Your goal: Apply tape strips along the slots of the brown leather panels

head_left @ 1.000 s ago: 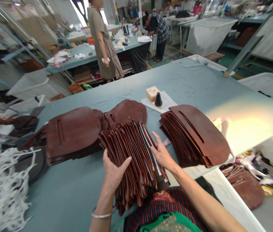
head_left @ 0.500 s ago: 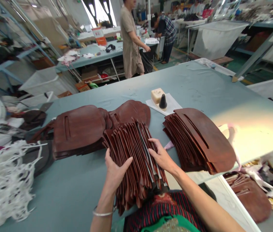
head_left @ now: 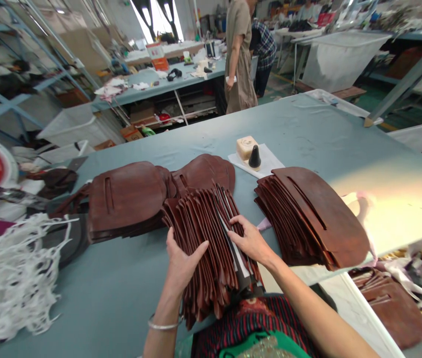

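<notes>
A thick row of brown leather pieces stands on edge in front of me at the table's near side. My left hand grips its left side, thumb over the upper edges, other fingers partly hidden. My right hand holds the right end, with thumb and fingers on the edges there. White and black edges show between the brown ones near that hand. To the right lies a fanned stack of slotted leather flaps. Behind and left are a slotted leather stack and rounded leather pieces.
A cream block and a black cone-shaped object sit on white paper on the blue-grey table. Tangled white strips lie at left. A bin of leather scraps is lower right. A person stands beyond the table.
My view has turned slightly left. Both hands stay on the row; the right fingers have shifted a little among the edges, changing the white gaps. The person beyond has walked to the right.
</notes>
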The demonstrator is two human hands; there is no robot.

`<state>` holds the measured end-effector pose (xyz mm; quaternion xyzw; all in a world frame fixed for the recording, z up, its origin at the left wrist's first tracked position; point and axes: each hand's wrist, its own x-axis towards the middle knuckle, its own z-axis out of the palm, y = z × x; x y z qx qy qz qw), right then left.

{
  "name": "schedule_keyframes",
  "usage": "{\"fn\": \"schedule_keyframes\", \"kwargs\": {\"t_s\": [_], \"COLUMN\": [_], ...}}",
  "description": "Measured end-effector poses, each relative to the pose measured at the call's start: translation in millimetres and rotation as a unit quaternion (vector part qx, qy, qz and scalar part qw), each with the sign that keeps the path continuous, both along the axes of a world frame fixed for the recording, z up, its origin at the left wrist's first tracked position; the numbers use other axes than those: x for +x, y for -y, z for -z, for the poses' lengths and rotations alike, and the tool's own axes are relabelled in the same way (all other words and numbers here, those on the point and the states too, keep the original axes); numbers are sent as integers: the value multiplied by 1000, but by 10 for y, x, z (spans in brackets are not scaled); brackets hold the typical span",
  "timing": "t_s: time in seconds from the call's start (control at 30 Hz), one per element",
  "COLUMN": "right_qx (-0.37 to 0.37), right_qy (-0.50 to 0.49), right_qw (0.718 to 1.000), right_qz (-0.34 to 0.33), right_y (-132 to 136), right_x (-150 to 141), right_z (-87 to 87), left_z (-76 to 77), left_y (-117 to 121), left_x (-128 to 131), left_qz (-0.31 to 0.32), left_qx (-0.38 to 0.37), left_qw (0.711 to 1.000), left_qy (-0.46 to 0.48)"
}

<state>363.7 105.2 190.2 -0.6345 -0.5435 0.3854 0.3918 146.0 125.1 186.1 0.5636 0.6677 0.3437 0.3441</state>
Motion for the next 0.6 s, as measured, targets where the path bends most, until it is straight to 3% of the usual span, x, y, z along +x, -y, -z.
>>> {"fn": "schedule_keyframes", "kwargs": {"t_s": [0.23, 0.4, 0.6], "right_qx": [15, -7, 3], "right_qy": [44, 73, 115], "right_qw": [998, 997, 993], "right_qz": [-36, -21, -13], "right_y": [-14, -32, -16], "right_x": [4, -52, -53], "right_z": [-61, -155, -124], "left_z": [-18, 4, 7], "left_y": [11, 23, 26], "left_x": [39, 58, 47], "left_qz": [-1, -2, -3], "left_qx": [2, 15, 13], "left_qw": [1000, 1000, 1000], "left_qy": [-10, -8, -11]}}
